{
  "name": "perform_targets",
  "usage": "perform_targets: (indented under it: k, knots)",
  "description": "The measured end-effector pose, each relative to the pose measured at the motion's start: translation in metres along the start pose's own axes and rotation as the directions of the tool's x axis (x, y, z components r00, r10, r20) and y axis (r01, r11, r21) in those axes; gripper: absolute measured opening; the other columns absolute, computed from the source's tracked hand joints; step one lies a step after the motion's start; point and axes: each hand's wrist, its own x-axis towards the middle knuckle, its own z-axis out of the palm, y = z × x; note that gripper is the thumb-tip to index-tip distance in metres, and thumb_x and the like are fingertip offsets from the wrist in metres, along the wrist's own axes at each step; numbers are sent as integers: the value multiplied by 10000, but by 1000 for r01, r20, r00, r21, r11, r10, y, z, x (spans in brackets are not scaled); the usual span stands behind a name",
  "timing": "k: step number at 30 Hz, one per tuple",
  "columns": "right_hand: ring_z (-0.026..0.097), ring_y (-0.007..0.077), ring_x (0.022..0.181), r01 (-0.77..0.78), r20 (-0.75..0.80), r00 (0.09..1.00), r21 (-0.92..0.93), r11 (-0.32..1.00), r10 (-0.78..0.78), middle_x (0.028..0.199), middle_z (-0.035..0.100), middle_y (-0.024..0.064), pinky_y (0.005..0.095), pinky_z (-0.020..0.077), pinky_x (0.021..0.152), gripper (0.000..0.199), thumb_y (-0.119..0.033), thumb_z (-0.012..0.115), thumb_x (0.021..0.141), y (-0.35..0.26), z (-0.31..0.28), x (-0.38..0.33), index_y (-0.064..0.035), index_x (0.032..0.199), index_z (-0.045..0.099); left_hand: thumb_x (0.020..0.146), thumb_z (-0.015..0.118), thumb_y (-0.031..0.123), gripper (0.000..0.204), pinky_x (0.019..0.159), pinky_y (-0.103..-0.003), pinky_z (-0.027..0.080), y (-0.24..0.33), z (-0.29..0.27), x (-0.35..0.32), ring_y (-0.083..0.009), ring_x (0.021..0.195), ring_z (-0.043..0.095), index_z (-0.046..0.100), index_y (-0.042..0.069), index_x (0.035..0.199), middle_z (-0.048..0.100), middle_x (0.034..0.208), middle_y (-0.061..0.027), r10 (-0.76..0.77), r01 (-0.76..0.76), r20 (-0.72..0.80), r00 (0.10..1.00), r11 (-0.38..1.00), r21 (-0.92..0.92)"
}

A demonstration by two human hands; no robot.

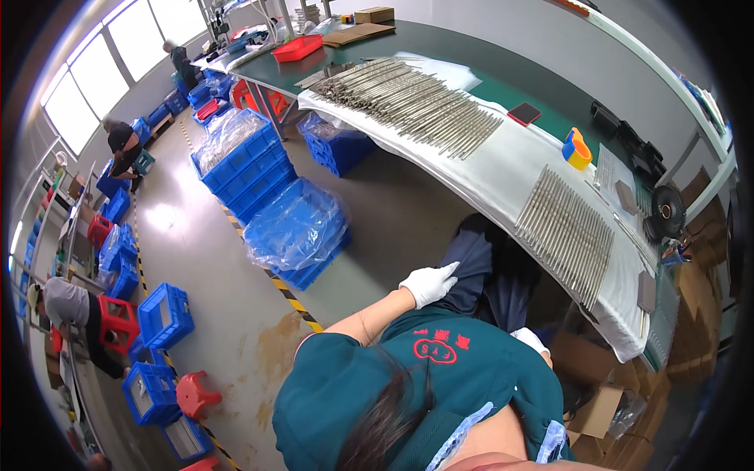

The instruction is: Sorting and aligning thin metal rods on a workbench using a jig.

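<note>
My left hand [430, 286], in a white glove, rests on my dark blue trouser leg [471, 259] with its fingers stretched out and nothing in it. My right hand [532, 340], also white-gloved, is low beside my body; its fingers are mostly hidden. In front of me a white cloth [503, 169] covers the table's near edge. A large heap of thin metal rods [408, 102] lies on its left part. A neat row of similar rods [564, 235] lies on the right part, nearest my hands. Neither hand touches the rods.
A yellow-and-blue object [577, 149], a dark red-edged pad [524, 114] and a black fan [667, 210] are on the green table. Blue crates [251, 169] and a plastic-covered crate [298, 228] stand left. Cardboard boxes [597, 408] lie right. Other people [71, 302] work farther left.
</note>
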Motion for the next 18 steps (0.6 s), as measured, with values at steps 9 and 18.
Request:
perform_targets:
  k: [9,18]
  knots:
    - [653,294,716,-132,-369,928,-217,967,43,694,659,129,385,499,685,561,-581,485,833,-24,-21,9,-52,792,669,929,404,337,434,722,-440,491,2,24,-5,-366,784,624,436,131,1309,649,914,-179,107,-109,41,993,993,43]
    - [634,334,759,7,-142,989,-174,985,-33,782,645,193,364,486,712,346,-361,588,762,-28,-30,-14,-30,818,669,926,399,324,429,749,-440,491,-9,28,-4,-366,812,622,435,128,1306,646,935,-183,82,-82,30,996,997,3]
